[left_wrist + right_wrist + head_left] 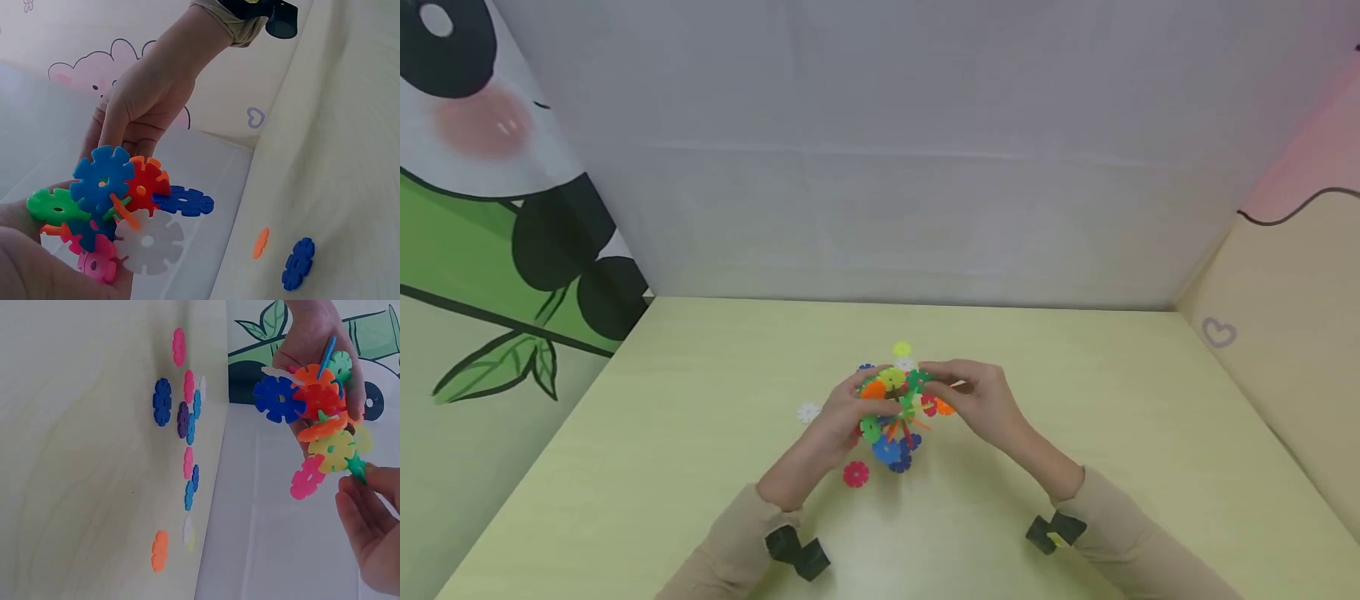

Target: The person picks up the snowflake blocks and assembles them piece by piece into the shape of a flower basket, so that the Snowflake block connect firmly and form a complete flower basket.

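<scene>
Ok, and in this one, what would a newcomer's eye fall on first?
Probably the bright, multicoloured cluster of flower-shaped plastic discs, held by the left hand above the pale yellow table, with the right hand pinching a green disc at the cluster's edge. Next, the large black-and-white cartoon face with a pink cheek at the head view's upper left.

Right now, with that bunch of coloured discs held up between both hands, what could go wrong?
The right hand pinches a green disc at the edge of the cluster; pressing there might pop the nearby yellow disc loose.

The left hand holds the cluster above the table; if that grip slips, it could fall onto the loose discs and break apart.
</scene>
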{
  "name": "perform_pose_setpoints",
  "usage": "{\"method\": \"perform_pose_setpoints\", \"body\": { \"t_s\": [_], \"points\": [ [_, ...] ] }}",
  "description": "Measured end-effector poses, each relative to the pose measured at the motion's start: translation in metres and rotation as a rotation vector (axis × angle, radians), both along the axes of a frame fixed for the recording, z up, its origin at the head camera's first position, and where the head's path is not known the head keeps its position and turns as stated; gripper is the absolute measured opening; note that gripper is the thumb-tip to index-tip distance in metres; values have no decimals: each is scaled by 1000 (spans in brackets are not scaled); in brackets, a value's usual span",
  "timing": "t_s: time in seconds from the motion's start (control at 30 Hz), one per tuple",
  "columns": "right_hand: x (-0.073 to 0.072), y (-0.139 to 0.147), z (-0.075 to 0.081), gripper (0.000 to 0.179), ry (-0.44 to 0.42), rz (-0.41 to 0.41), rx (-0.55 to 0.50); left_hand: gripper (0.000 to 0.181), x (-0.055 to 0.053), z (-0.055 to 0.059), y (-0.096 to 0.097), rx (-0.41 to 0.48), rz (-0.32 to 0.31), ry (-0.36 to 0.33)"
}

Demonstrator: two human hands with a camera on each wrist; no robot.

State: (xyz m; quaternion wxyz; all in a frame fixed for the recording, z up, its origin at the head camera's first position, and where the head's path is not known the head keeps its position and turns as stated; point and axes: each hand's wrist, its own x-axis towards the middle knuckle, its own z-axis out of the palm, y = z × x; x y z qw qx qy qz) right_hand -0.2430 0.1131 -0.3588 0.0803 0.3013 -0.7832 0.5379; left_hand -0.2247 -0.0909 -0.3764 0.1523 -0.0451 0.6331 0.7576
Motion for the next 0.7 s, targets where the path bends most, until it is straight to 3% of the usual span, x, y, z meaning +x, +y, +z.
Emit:
{"method": "perform_pose_setpoints", "body": {
  "t_s": [0.13,0.33,0.53,0.7],
  "points": [
    [-7,12,-5,29,-67,-65,36,62,0,-6,-9,-28,19,-29],
    [-25,33,-31,22,-214,-96,337,67,2,-10,-23,1,42,-111],
    [-40,35,-60,29,-327,-70,441,59,6,-9,-28,29,-14,-115],
    [-42,26,-69,31,-344,-57,553,47,11,-8,-30,92,-84,-78]
  ]
}}
